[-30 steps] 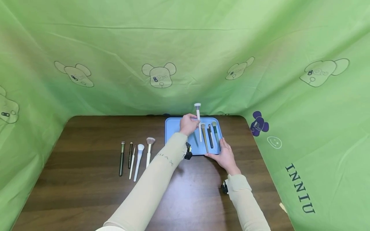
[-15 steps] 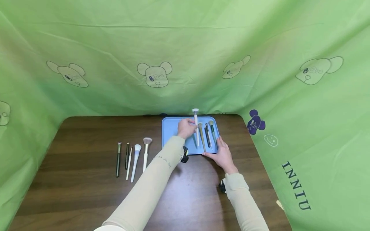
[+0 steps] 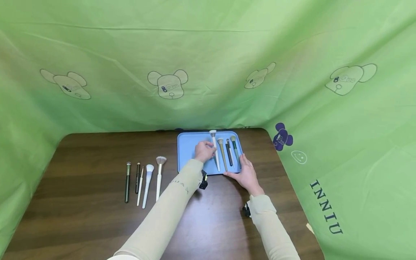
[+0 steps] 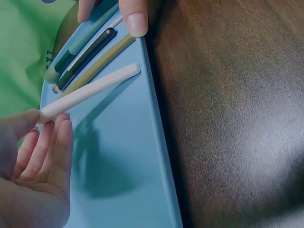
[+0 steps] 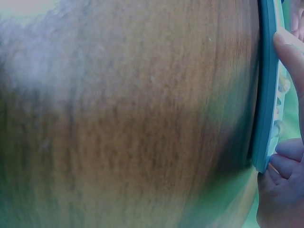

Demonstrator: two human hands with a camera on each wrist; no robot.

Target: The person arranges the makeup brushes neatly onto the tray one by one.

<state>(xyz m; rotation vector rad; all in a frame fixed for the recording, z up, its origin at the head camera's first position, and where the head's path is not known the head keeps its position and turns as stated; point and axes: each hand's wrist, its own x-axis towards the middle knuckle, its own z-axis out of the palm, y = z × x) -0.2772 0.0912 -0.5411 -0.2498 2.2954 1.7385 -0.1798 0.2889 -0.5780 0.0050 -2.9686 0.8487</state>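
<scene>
My left hand (image 3: 204,151) pinches a white makeup brush (image 3: 217,161) between thumb and fingers over the blue tray (image 3: 186,148). The brush's bristles point away, and its handle end is close to the tray floor in the left wrist view, casting a shadow there. To its right in the tray lie a tan-handled brush (image 3: 222,151), a slim dark brush (image 3: 229,155), a thin white-handled one beside it, and a green brush (image 3: 235,148). My right hand (image 3: 247,176) holds the tray's near right corner, thumb on the front rim and fingers along the right side.
Several more brushes lie in a row on the brown table (image 3: 81,180) left of the tray: a dark green one (image 3: 127,184), a short dark one (image 3: 138,178), and white-handled ones such as the fluffy fan-topped brush (image 3: 159,177). A green curtain (image 3: 113,108) surrounds the table.
My left hand has lowered the white brush toward the tray, so it now lies flatter beside the tan-handled brush. My right hand keeps its hold on the tray corner. The head view has shifted slightly.
</scene>
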